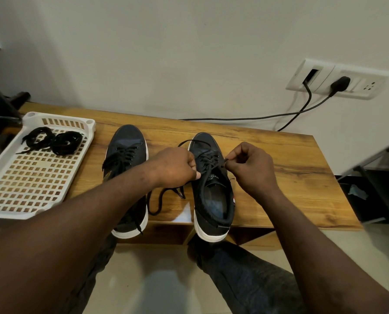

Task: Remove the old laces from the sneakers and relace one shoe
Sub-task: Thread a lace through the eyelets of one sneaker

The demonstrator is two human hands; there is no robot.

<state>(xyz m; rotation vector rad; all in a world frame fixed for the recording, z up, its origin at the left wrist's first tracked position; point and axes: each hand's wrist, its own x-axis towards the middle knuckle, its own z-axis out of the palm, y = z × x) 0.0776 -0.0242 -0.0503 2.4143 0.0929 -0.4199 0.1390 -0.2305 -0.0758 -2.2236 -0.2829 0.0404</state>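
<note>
On the brown wooden table [279, 155], centre right of the frame, we see a navy white-soled sneaker [211, 200]. Our left hand [175, 166] and right hand [250, 168] each pinch its black lace [208, 164] with curled fingers. The tongue's white print is too blurred to read.

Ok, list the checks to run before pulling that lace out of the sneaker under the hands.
1. Right hand pinches the lace: ok.
2. Left hand grips the lace at the sneaker: ok.
3. Knot undone: ok, a loose end lies on the table.
4. Sneaker fully on the table: not ok, its heel overhangs the front edge.
5. Tray ready for the lace: ok, it holds two coiled laces.
6. Other sneaker unlaced: not ok, its laces are in the eyelets.
</note>
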